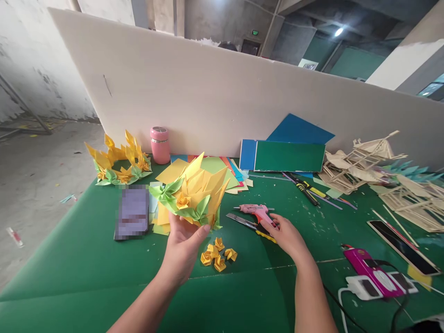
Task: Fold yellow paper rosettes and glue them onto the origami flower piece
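Observation:
My left hand (182,240) holds up a folded paper piece (194,192) of yellow points with green leaves and a small yellow rose. My right hand (286,233) reaches over the green table (86,273), its fingers closing round the handle of a pink glue gun (256,212) that lies there. A yellow-handled cutter (244,222) lies just beside that hand. Several small yellow paper roses (218,255) sit on the table between my hands.
A second yellow-and-green paper piece (120,159) and a pink cup (160,144) stand at the back left. Coloured sheets (287,150) lean on the beige board (208,92). Wooden stick models (360,162) are at the right; a power strip (376,280) and a dark phone (404,245) are near the right edge.

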A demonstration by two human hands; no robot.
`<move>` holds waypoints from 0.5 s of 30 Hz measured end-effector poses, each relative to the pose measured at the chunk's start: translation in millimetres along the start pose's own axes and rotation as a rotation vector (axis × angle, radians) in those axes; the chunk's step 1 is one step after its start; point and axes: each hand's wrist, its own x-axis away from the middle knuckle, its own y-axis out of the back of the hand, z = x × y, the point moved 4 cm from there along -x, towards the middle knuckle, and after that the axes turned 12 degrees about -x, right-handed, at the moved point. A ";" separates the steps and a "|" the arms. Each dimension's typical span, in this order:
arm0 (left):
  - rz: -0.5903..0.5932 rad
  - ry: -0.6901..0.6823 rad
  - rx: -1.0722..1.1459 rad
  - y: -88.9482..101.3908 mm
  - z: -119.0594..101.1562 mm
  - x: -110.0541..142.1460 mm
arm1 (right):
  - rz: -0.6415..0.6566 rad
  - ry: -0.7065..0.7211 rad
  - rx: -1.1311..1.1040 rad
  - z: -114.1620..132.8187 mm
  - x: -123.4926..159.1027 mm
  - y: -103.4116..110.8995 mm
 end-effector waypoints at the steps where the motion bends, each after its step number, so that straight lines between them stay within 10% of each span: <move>1: -0.020 0.016 0.003 1.2 1.1 -0.5 | 0.029 0.008 -0.017 3.4 0.5 -0.7; 15: -0.099 0.177 0.183 7.2 12.1 -8.5 | -0.096 0.160 -0.497 18.6 10.3 11.1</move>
